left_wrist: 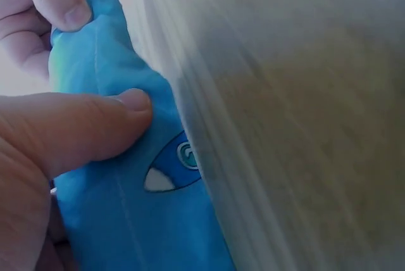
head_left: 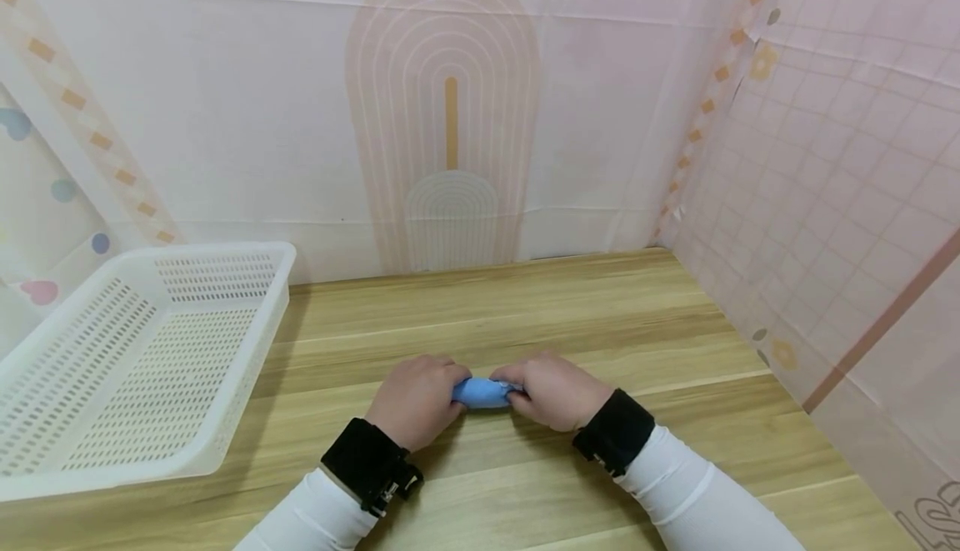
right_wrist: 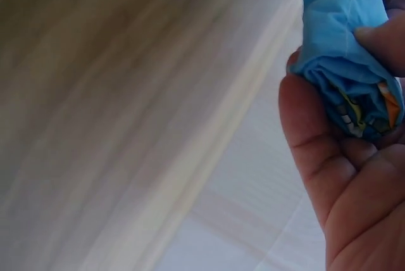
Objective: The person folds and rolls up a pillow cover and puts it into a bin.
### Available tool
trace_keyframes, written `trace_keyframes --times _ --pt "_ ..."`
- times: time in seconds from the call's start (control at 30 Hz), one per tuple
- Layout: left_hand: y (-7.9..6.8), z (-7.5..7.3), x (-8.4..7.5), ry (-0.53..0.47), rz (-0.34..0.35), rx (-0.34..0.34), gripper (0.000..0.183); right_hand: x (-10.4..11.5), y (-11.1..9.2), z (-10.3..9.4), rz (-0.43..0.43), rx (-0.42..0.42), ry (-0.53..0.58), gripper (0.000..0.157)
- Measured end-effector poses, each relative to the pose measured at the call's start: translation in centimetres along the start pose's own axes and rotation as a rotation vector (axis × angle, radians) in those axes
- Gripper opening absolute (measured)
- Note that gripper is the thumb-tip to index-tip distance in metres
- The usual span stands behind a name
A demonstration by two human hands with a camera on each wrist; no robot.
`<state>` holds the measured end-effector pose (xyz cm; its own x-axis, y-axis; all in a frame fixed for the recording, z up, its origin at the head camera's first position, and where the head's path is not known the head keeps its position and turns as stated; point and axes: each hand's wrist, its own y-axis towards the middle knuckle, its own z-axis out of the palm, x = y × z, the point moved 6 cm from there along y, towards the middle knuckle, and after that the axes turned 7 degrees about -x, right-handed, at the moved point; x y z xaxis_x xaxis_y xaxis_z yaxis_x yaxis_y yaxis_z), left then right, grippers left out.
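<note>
Both hands hold a rolled blue cloth point(head_left: 482, 393) just above the wooden table, the roll lying crosswise between them. At its left end my left hand point(head_left: 417, 401) grips it, the thumb pressed on its face in the left wrist view, near a printed rocket on the cloth point(left_wrist: 136, 220). My right hand point(head_left: 558, 389) pinches the other end between thumb and fingers. In the right wrist view the end of the cloth roll point(right_wrist: 335, 24) shows layered folds with yellow, orange and white print inside.
A white perforated plastic basket point(head_left: 258, 351) stands at the left of the wooden table point(head_left: 510, 309). Behind the table hangs a pale patterned sheet point(head_left: 615, 142), and another gridded sheet point(head_left: 847, 201) borders the right side.
</note>
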<state>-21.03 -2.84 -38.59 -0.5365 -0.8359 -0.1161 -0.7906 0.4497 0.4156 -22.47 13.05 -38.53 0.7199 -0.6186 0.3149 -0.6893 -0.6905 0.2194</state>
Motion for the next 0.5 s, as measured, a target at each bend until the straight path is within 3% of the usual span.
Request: trace_keyframes --times 0.27,0.5 --pt "0.2 -0.2 0.0 0.022 0.02 -0.03 0.015 0.3 0.0 -0.3 0.018 -0.028 0.061 0.027" --pt "0.2 -0.7 0.4 0.049 0.007 -0.049 0.012 0.2 -0.1 -1.1 0.034 0.001 0.099 0.037"
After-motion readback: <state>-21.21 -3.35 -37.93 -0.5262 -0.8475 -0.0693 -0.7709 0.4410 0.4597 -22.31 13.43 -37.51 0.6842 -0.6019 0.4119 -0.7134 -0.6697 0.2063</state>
